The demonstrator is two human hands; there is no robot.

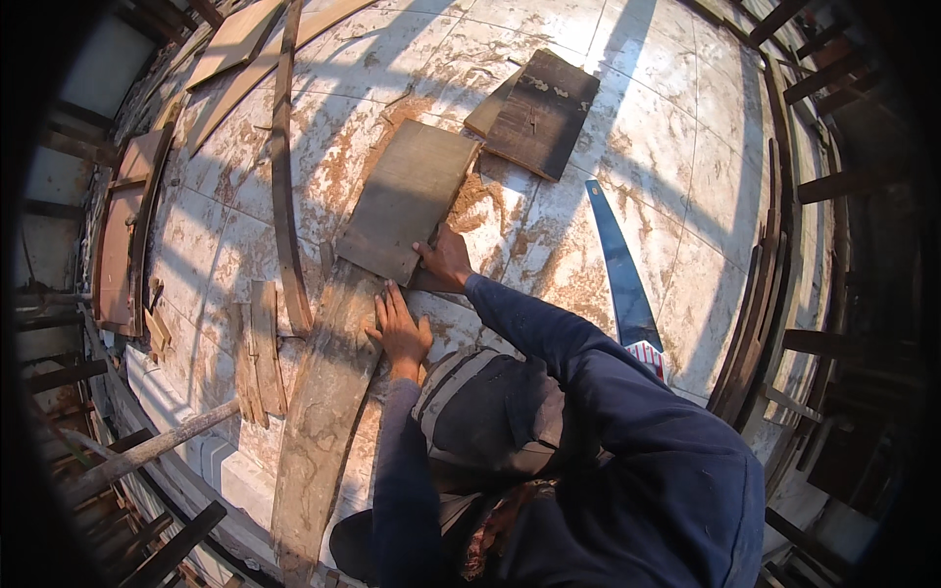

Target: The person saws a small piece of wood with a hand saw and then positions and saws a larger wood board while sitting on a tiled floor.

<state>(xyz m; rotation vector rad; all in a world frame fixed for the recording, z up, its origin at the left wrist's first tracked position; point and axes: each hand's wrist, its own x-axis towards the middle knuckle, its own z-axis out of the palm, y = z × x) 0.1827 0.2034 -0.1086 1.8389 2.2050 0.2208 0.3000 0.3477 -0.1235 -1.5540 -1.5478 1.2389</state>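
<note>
A short, wide wooden board [407, 191] lies in front of me, its near end over the far end of a long, weathered plank [328, 412]. My right hand [447, 259] grips the board's near right corner, thumb on top; the fingers beneath are partly hidden. My left hand [400, 331] rests flat on the plank's right edge with its fingers stretched out, fingertips close to the board's near edge. A handsaw [619, 265] with a blue blade and a red-and-white handle lies on the floor to the right, apart from both hands.
Beyond the board, a dark short board [544, 113] rests partly over another piece. A long narrow strip [284, 167] and thin wood scraps [257, 353] lie left. Stacked timber [760, 304] lines the right side. Brown dust marks the pale tiled floor [667, 147].
</note>
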